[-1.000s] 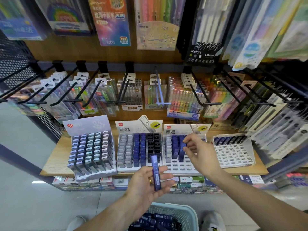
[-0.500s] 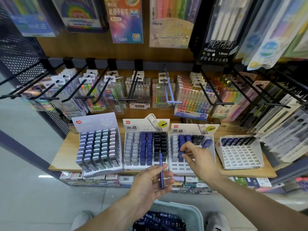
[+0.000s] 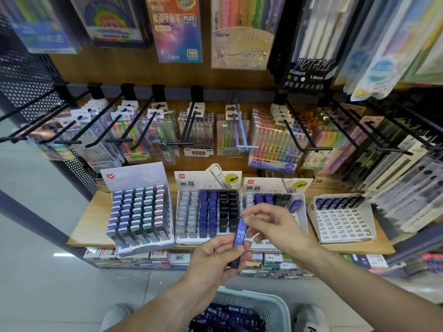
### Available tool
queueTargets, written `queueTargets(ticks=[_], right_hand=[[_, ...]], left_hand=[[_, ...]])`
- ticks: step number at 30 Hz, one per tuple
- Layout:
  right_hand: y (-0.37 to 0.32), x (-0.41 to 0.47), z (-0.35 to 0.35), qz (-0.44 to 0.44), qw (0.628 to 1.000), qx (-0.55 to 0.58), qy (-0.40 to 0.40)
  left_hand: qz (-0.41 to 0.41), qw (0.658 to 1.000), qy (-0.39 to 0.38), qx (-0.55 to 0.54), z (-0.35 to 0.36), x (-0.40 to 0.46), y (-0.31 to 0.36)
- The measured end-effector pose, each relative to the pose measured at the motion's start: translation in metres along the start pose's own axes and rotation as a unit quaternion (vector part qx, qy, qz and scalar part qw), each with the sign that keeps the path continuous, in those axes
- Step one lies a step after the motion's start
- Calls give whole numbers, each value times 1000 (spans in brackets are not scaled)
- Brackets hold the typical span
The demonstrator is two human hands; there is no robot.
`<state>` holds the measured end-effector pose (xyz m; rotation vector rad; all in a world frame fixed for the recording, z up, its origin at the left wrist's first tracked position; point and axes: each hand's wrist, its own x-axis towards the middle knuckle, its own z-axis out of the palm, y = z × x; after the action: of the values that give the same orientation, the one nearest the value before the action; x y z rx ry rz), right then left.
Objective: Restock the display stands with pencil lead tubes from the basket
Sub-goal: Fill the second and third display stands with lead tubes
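**Blue lead tube held between both hands in front of the display stands**

Both hands are raised just in front of the middle display stand [image 3: 208, 209]. A blue lead tube [image 3: 240, 238], marked HB 0.5, is gripped upright in the curled fingers of the left hand [image 3: 217, 257]. The top end of the same tube is met by the fingertips of the right hand [image 3: 273, 224], whose thumb and forefinger are bent toward it; whether the tube is actually pinched there cannot be told.

Behind the tube, the middle display stand is filled with columns of grey, blue and black tubes. To its right, partly hidden by the right hand, a second white stand [image 3: 275, 195] is seen with blue and black tubes only along its back rows. Farther right of the middle stand, a third stand [image 3: 342, 219] is mostly bare slots, with one row of dark tubes at the back. To the left of the middle stand, a lilac stand [image 3: 140, 207] is packed with pastel-capped tubes. All four are carried by a wooden shelf [image 3: 91, 219].

Below the middle stand, close to the person, a pale green basket [image 3: 271, 305] is loaded with dark blue tubes [image 3: 230, 317]. Above the middle stand, packs of coloured pens [image 3: 275, 140] are hung on black hooks [image 3: 189, 125].
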<state>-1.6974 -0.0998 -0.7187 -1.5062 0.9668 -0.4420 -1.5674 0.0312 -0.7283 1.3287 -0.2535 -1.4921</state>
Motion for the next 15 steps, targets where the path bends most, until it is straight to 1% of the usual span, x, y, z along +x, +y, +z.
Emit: queueTargets(ticks=[2, 5, 8, 10, 11, 12, 13, 14, 15], right_hand=[[-5, -8, -4, -13, 999, 1, -36], [-5, -11, -15, -29, 999, -41, -5], [-5, -7, -32, -45, 992, -76, 88], [-2, -5, -45, -70, 973, -143, 167], [0, -5, -49, -82, 960, -180, 196], [3, -5, -51, -90, 949, -212, 216], [9, -4, -52, -98, 940, -236, 227], [15, -4, -52, -105, 933, -256, 229], [21, -2, -51, -111, 928, -276, 226]], left_hand=[[1, 1000, -4, 10, 3, 2, -1], [6, 1000, -19, 23, 10, 4, -3], [18, 998, -18, 59, 12, 8, -6], [33, 994, -14, 99, 11, 12, -9], [52, 989, -12, 142, 11, 14, -11], [80, 975, -11, 206, 11, 16, -11], [117, 951, -7, 287, 12, 18, -12], [164, 912, -1, 375, 13, 20, -12], [221, 859, 7, 461, 14, 22, -12]])
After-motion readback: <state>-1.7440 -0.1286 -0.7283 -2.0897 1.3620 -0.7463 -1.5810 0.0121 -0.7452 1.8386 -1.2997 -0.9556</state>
